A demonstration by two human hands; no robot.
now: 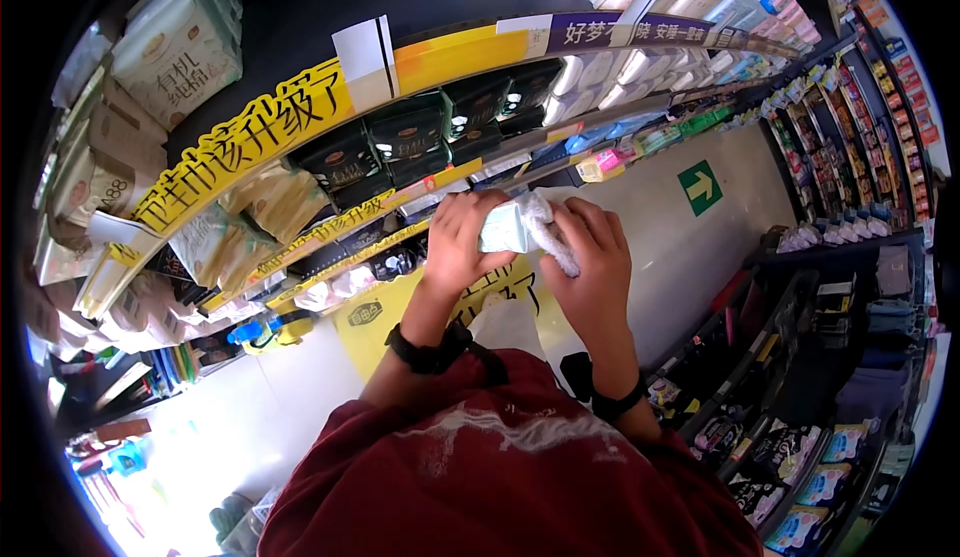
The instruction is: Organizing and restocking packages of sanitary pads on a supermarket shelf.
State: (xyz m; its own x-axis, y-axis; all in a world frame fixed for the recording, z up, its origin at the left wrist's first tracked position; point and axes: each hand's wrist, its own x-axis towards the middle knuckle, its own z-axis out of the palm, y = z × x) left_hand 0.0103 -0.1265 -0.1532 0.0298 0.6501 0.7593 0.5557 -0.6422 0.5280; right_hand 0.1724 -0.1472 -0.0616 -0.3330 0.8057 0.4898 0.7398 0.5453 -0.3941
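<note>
In front of the red shirt, my left hand (459,245) grips a small pale green-and-white package (502,228) from its left side, thumb along the lower edge. A fluffy light grey cloth (553,240) is held in my right hand (596,264), its upper end against the package's right side. Both hands are raised close together over the aisle, near the shelf fronts. A black band (427,348) circles the left wrist and another (621,401) the right. The package's far side is hidden.
Shelves with a yellow edge strip (420,65) hold black packs (409,136) and pale packs (184,69) ahead and left. A yellow floor sticker (375,332) lies below, a green arrow sign (700,188) beyond. More stocked shelves (765,377) stand at right.
</note>
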